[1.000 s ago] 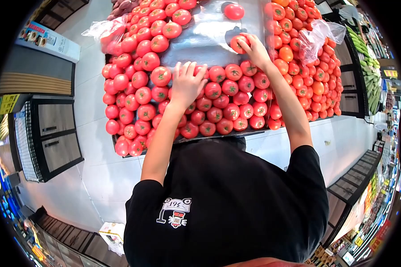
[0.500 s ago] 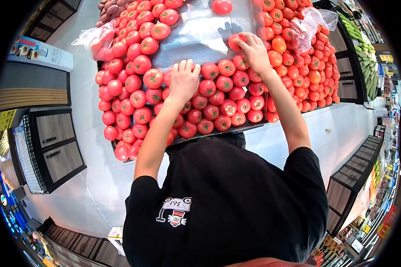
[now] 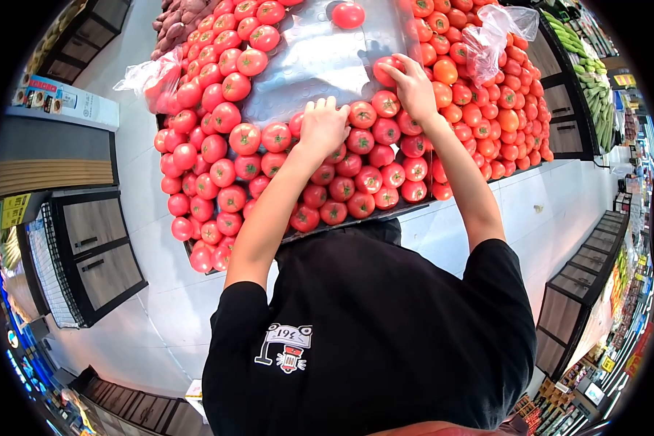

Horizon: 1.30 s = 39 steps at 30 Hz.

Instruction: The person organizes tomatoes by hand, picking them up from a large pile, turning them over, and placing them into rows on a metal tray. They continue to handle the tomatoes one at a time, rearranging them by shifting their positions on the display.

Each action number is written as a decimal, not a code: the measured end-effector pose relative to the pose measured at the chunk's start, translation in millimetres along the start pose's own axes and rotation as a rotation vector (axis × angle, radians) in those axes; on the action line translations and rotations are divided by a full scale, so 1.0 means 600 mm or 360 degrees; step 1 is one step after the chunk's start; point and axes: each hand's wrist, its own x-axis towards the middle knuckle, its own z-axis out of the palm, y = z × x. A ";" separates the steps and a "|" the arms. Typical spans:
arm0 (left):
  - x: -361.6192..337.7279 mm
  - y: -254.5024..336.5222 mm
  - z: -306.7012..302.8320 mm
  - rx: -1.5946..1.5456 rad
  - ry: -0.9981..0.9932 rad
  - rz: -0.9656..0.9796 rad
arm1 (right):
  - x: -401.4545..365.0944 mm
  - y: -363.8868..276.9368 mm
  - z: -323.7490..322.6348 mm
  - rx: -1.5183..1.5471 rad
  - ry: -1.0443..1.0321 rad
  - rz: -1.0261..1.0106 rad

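Observation:
My right hand (image 3: 414, 89) has its fingers closed around a red tomato (image 3: 386, 72) at the right end of the back row, beside the bare grey surface. To its left, my left hand (image 3: 324, 129) lies over the same row, its fingers bent over a tomato that is mostly hidden beneath them. Another tomato (image 3: 296, 125) shows just left of that hand, and a further tomato (image 3: 362, 114) sits to its right. A single tomato (image 3: 348, 15) rests apart on the grey display surface (image 3: 305, 69) farther back.
More tomatoes (image 3: 505, 120) are heaped on the right, with a clear plastic bag (image 3: 490, 43) on them. Another plastic bag (image 3: 156, 80) lies at the left edge. Potatoes or similar roots (image 3: 174, 29) fill the far left, and green vegetables (image 3: 592, 94) stand beyond the right heap.
My left hand has moved right along the row, onto a tomato that was visible before. My right hand stays on its tomato. The view has shifted slightly.

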 end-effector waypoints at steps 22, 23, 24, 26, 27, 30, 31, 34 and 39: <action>0.061 0.081 0.002 -0.0116 -0.0234 -0.0213 | 0.004 0.003 0.006 0.0040 -0.0056 -0.0012; 0.061 0.083 -0.002 -0.0103 -0.0234 -0.0233 | 0.003 0.003 0.003 0.0005 -0.0082 -0.0031; 0.063 0.085 -0.002 -0.0090 -0.0231 -0.0253 | 0.003 0.002 -0.005 -0.0031 -0.0108 -0.0053; 0.069 0.096 0.008 0.0009 -0.0197 -0.0272 | 0.005 0.004 -0.008 -0.0101 -0.0136 -0.0081; 0.070 0.100 0.014 0.0058 -0.0180 -0.0279 | 0.007 0.006 -0.007 -0.0135 -0.0137 -0.0084; 0.063 0.104 0.028 0.0100 -0.0109 -0.0260 | 0.013 0.007 -0.009 -0.0226 -0.0159 -0.0051; 0.051 0.107 0.012 0.0079 0.0068 -0.0220 | 0.017 0.005 -0.011 -0.0250 -0.0169 -0.0035; -0.027 0.118 -0.049 -0.0041 0.0452 -0.0161 | 0.025 0.005 -0.019 -0.0279 -0.0209 -0.0011; -0.196 0.129 -0.081 -0.0324 0.0562 -0.0192 | 0.042 -0.005 -0.024 -0.0217 -0.0421 0.0003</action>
